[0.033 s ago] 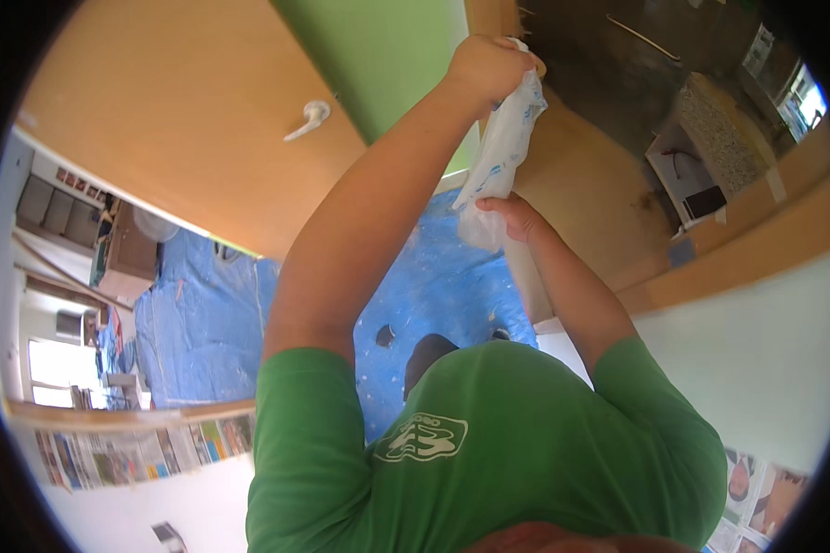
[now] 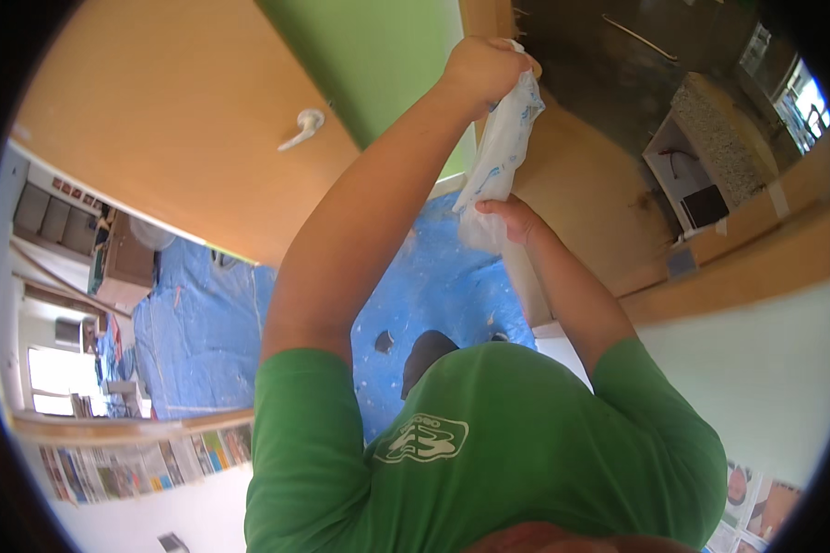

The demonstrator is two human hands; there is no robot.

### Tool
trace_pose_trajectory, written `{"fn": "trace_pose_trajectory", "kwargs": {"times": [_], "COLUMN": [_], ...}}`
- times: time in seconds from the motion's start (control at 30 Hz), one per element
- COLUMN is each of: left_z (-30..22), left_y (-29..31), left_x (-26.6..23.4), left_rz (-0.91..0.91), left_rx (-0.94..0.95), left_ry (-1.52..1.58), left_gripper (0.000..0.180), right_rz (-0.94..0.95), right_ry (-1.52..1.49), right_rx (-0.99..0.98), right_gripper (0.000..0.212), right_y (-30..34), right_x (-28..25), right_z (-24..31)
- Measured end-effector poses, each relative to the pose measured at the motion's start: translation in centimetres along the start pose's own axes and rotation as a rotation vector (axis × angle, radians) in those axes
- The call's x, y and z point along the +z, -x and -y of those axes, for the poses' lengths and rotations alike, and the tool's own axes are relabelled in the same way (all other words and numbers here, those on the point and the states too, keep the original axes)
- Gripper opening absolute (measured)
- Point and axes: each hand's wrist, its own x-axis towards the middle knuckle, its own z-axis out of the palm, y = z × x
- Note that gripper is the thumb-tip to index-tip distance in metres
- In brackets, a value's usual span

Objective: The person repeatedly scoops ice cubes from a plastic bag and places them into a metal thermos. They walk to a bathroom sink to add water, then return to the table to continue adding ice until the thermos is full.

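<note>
A strip of translucent white plastic film [image 2: 507, 138] with blue printed marks hangs bunched between my two hands. Up at the wooden door frame, my left hand [image 2: 487, 72] is closed around its upper end. A tan rounded edge [image 2: 538, 69] shows just beyond those knuckles; what it belongs to is hidden. Lower down, my right hand [image 2: 510, 219] pinches the film near its bottom end, thumb on the near side and the other fingers mostly out of sight.
To the left stands an orange-brown door [image 2: 184, 120] with a white lever handle [image 2: 302, 129], beside a green wall panel [image 2: 373, 55]. Blue sheeting [image 2: 433, 286] covers the floor. At right, a granite-patterned counter [image 2: 719, 129] lies beyond a wooden ledge [image 2: 747, 267]. Newspaper [image 2: 148, 461] lines the lower left wall.
The view has shifted slightly against the surroundings. Both hands keep their hold on the film, in nearly the same position.
</note>
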Motion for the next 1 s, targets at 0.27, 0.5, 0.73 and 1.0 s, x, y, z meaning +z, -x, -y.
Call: {"fn": "trace_pose_trajectory", "kwargs": {"times": [0.27, 0.5, 0.73, 1.0], "left_z": [2.1, -3.9, -7.9, -12.9], "left_y": [-23.7, -30.5, -38.5, -47.0], "left_x": [3.7, 9.8, 20.6, 35.8], "left_rz": [0.339, 0.598, 0.693, 0.781], "left_rx": [0.148, 0.162, 0.255, 0.250], "left_ry": [0.191, 0.287, 0.145, 0.258], "left_gripper": [0.020, 0.014, 0.015, 0.018], "right_rz": [-0.106, -0.335, -0.330, -0.521], "right_ry": [-0.039, 0.178, -0.084, -0.024], "right_rx": [-0.171, -0.283, -0.375, -0.403], "right_gripper": [0.062, 0.081, 0.080, 0.083], "right_y": [-10.6, -6.0, -2.9, 1.5], "right_x": [-14.6, -16.0, -27.3, -41.6], "right_z": [5.6, 16.0, 21.6, 29.5]}}
